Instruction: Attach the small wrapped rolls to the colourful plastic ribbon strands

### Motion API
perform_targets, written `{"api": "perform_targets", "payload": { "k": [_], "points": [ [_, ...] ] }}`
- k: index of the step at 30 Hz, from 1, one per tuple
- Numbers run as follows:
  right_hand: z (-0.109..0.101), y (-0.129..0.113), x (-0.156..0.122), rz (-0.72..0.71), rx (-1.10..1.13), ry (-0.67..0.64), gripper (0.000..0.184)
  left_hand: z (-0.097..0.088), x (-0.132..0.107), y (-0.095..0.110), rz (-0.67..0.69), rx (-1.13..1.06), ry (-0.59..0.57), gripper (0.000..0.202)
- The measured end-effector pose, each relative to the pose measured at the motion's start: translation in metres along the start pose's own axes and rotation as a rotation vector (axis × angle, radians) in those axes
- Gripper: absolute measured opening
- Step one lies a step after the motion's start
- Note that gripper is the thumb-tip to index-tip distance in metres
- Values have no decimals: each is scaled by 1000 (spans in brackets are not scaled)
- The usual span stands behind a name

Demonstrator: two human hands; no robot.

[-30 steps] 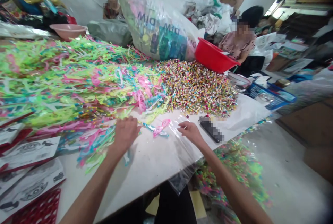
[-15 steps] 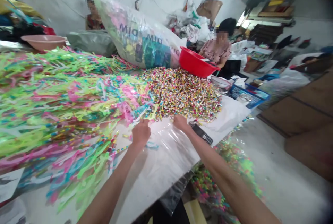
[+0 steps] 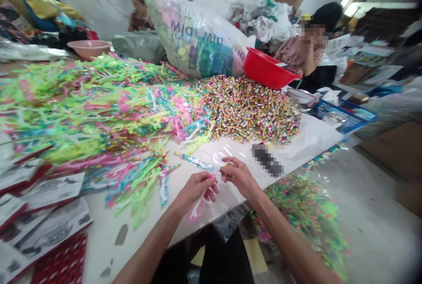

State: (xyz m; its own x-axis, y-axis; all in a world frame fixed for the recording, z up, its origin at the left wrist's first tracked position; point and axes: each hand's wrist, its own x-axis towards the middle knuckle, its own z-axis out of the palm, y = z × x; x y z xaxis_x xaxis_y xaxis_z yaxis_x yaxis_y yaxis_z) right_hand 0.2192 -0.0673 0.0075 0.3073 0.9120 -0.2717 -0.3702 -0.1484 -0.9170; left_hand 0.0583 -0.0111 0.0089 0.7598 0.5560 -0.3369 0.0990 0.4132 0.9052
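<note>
My left hand (image 3: 197, 186) is closed on a pink plastic strip (image 3: 195, 210) that hangs below its fingers. My right hand (image 3: 238, 174) pinches a small colourful tube (image 3: 221, 174) and holds it against the tip of that strip, just above the white table (image 3: 184, 213) near its front edge. Under both hands lies a stack of clear plastic bags (image 3: 231, 218). A teal strip (image 3: 194, 160) lies just beyond my hands. Behind it spreads a heap of small colourful tubes (image 3: 247, 110), and to the left a wide pile of green, pink and blue strips (image 3: 92, 103).
A dark phone (image 3: 267, 160) lies right of my hands. A red basin (image 3: 268, 71), a big filled plastic sack (image 3: 198, 40) and a pink basin (image 3: 88, 48) stand at the back. Printed cards (image 3: 49, 227) sit at front left. Two people sit beyond the table. More strips litter the floor (image 3: 306, 213).
Both hands have drawn back from the heap's edge toward the table's front. The left now holds a pink strip and the right a small tube, brought together.
</note>
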Motion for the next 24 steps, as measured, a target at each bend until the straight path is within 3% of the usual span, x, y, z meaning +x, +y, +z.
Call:
{"api": "perform_targets", "payload": {
  "k": [9,17,24],
  "points": [
    [8,-2,-27,-1,-8,-40,35,11,-26,7,20,34,-72,24],
    [9,-2,-31,-57,19,-43,32,13,-27,7,-12,18,-87,22],
    [7,-3,-31,-12,61,-73,32,11,-22,5,-16,-90,-137,15]
  ]
}}
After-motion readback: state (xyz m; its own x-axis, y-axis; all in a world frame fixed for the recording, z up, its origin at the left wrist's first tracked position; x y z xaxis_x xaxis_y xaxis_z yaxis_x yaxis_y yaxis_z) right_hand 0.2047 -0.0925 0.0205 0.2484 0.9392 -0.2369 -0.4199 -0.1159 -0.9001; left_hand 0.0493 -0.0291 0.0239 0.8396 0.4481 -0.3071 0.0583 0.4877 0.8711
